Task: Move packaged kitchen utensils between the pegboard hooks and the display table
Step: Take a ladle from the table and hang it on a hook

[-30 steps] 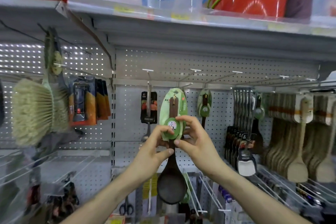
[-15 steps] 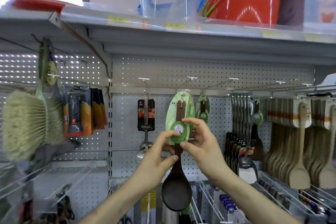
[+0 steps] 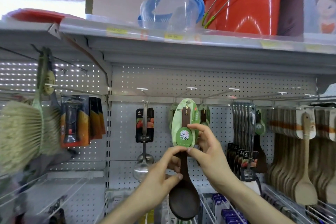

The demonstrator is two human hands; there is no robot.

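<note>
A dark wooden spoon (image 3: 182, 203) on a green oval card (image 3: 179, 120) is held up against the pegboard (image 3: 163, 82), its card top at a hook (image 3: 189, 89). My left hand (image 3: 163, 174) pinches the spoon's handle just under the card. My right hand (image 3: 209, 147) grips the card's right edge, index finger across its front, thumb at its bottom edge. More green-carded spoons (image 3: 204, 114) hang behind it on the same hook.
A steel ladle (image 3: 144, 151) hangs left of the spoon. Black spatulas (image 3: 243, 151) and wooden spatulas (image 3: 307, 160) hang to the right, a brush (image 3: 23, 132) and orange packs (image 3: 80, 120) to the left. The shelf above (image 3: 181, 42) carries a blue bowl and red buckets.
Both hands and the carded spoon have shifted slightly right and lower in the picture as the view tilted upward. Both hands keep hold of the spoon and its card.
</note>
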